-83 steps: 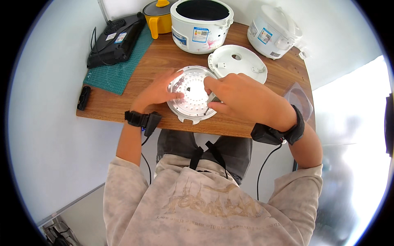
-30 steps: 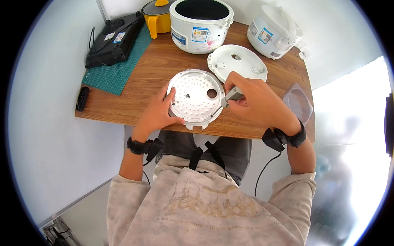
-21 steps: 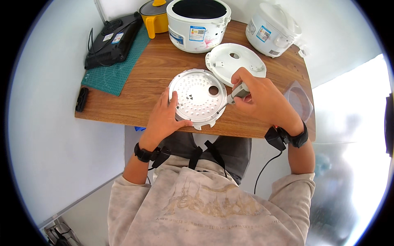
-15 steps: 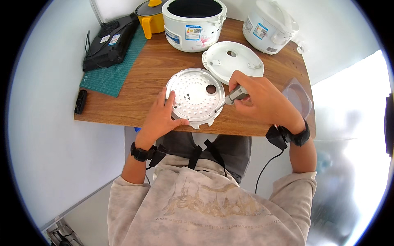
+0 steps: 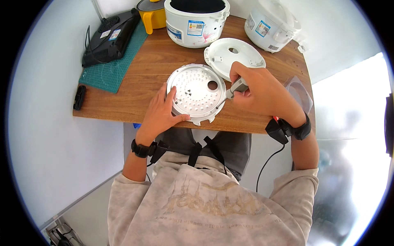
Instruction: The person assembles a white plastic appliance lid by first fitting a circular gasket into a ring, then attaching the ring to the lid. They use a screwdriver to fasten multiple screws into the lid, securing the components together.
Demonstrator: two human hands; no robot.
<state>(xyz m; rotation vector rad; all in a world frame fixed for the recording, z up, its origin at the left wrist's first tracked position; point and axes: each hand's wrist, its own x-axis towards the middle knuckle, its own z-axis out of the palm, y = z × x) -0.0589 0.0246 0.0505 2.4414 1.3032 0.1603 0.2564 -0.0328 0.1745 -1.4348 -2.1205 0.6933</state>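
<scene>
A round metal inner lid plate with raised dimples and one large hole lies on the table near its front edge. Several small dark screws rest on it. My left hand presses on its left rim, fingers spread and thumb along the near edge. In my right hand a grey-handled electric screwdriver is gripped, its thin bit slanting down to the plate's right rim. Whether the tip sits in a screw is too small to tell. Just behind the plate lies a white plastic rice cooker lid cover, partly hidden by my right hand.
At the back stand an open white rice cooker body, a closed rice cooker and a yellow pot. A black device lies on a green cutting mat. A clear plastic tray is at right, a small black object at left.
The whole view has shifted slightly, with the table things a little higher in it. Both hands keep their places on the plate and the screwdriver, whose bit stays at the right rim.
</scene>
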